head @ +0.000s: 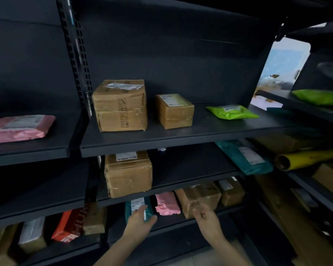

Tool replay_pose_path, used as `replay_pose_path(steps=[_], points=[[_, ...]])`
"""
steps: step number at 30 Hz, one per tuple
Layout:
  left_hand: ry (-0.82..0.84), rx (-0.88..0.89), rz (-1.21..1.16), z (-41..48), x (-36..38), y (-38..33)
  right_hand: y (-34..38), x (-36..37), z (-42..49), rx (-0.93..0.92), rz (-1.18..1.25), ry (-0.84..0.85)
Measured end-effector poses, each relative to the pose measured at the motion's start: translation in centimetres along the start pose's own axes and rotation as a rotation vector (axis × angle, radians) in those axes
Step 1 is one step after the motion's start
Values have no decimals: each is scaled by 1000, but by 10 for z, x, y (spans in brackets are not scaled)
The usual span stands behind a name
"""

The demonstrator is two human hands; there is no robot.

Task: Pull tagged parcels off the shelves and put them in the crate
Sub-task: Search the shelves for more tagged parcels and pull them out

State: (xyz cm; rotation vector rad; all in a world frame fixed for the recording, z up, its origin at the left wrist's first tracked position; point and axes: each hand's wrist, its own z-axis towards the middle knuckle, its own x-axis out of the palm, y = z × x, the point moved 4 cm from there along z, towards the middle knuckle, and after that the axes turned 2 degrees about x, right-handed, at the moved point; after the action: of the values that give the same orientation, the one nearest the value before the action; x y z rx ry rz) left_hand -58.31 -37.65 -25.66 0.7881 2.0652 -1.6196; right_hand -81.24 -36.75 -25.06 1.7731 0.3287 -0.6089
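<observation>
Fingers point(141, 211) of the left hand point(139, 221) are laid over the top of a teal parcel point(132, 207), partly across its white label point(137, 203), while the thumb is hooked round the parcel's near right corner, so the parcel is gripped between them. Fingers point(198, 210) of the right hand point(207, 218) are loosely curled and nothing is held in them; whether their tips touch the brown box point(200, 195) just behind them cannot be told. The teal parcel is found in the lower centre of the frame, on the lowest shelf point(181, 225). A pink parcel point(167, 204) is seen just to its right, then the brown box, then a smaller brown box point(233, 191). On the middle shelf point(190, 169) above, a labelled cardboard box point(128, 174) is set at the left and a teal mailer point(244, 157) at the right, well apart. On the upper shelf point(200, 129) a large carton point(120, 106), a small carton point(174, 112) and a green mailer point(232, 112) are lined up from left to right, none touching. At the left edge of the frame a pink mailer point(19, 128) is laid flat in the neighbouring bay, and a red package point(67, 225) is stood among others at the lower left. At the right edge a yellow roll point(306, 159) is laid on its side.
</observation>
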Motion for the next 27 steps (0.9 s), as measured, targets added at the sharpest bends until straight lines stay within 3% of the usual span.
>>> replay_pose_path(steps=[8,17,27], points=[[-3,70,20,11,86,-74,-70,-91,39,127,-6,59],[-6,-34,-2,50,224,-155,-169,-200,131,161,-46,137],[-36,-56,37,110,302,-169,-251,-205,222,172,-232,234]])
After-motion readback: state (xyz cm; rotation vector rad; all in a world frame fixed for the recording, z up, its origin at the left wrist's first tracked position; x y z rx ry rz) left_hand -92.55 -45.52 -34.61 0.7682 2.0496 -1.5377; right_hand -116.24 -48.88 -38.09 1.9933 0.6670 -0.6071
